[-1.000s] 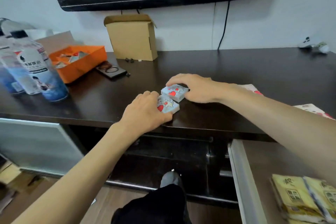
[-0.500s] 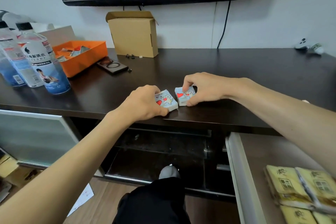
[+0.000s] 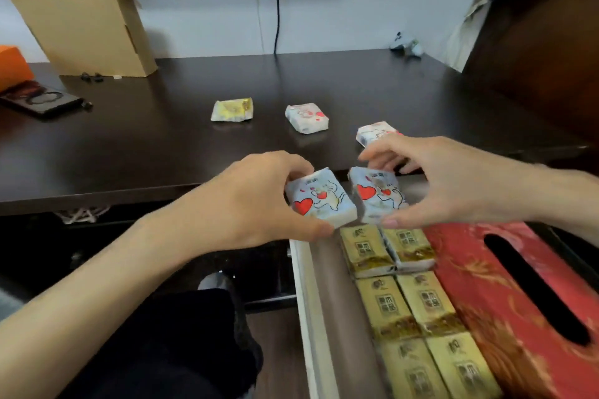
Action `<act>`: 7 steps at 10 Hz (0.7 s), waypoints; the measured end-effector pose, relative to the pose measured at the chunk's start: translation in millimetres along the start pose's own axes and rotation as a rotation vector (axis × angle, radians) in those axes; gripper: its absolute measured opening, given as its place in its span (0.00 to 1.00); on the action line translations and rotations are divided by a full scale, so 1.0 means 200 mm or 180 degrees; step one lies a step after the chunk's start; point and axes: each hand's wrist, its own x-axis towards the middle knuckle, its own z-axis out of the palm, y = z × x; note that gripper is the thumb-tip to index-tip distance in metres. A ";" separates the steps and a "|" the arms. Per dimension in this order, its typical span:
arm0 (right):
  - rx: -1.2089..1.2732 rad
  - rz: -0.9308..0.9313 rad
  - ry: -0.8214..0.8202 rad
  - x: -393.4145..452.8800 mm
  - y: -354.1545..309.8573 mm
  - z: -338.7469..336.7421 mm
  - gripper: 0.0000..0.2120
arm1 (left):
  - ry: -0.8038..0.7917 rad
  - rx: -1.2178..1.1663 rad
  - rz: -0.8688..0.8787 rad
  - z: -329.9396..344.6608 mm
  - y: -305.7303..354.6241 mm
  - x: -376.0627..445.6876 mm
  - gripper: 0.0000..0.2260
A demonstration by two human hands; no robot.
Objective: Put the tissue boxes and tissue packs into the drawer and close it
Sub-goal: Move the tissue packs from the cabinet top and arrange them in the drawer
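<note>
drawer [image 3: 303,301]: pulled out at 5 o'clock, holds a double row of gold tissue packs [image 3: 408,314] w/ a red tissue box [image 3: 479,295] touching them on the right; free space only at its far end
left hand [image 3: 246,201]: grasps a blue heart-print pack [image 3: 319,201] by its short ends, thumb under near edge, held over the drawer's far left corner
right hand [image 3: 453,181]: pinches a second heart pack [image 3: 377,199], thumb at near end, fingers at far end; the two packs sit just beside each other
handling: prob. light, soft, squashy; film wrap looks slick, so end-to-end pinch suits, gentle squeeze, no crush risk
tabletop [image 3: 162,139]: 3 more packs not yet stowed – pink one [image 3: 376,133] at 1 o'clock behind right fingers, another [image 3: 306,117] at 12, yellow one [image 3: 231,109] at 11
far left: cardboard box [image 3: 81,23] at 10 o'clock
</note>
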 end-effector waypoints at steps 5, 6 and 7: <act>-0.0667 -0.0077 -0.0578 -0.44 0.20 0.24 0.41 | -0.0413 0.0734 0.0954 0.64 0.26 0.02 0.33; -0.0771 -0.0074 -0.0686 -0.44 0.20 0.26 0.41 | -0.0293 0.0812 0.0998 0.65 0.26 0.01 0.30; -0.0790 -0.0079 -0.0661 -0.47 0.17 0.29 0.44 | -0.0205 0.0773 0.1029 0.66 0.26 -0.02 0.27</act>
